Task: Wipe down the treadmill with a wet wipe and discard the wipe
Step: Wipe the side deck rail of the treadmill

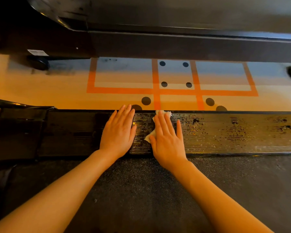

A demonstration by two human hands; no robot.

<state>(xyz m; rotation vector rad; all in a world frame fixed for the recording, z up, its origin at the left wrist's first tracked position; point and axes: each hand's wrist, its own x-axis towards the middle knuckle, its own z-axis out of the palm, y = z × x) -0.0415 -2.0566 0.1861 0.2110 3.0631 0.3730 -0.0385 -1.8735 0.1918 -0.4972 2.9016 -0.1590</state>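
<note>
Head view. We see both hands laid flat on the ribbed black side rail (225, 132) of the treadmill. The left hand (118, 132) rests palm down with straight fingers, holding nothing, its fingertips reaching the rail's far edge. The right hand (167, 137) presses the white wet wipe (149, 137) onto the rail with straight fingers; the wipe shows at the thumb side and beyond the fingertips, at the far edge. Wet streaks glisten on the rail between the hands and to the right. The textured running belt (141, 190) adjoins the rail's near edge, beneath both forearms. Beyond the far edge lies the floor (40, 91), marked with orange tape lines (155, 91) and black dots (146, 100). Another dark machine (175, 39) borders the floor strip farther off.
</note>
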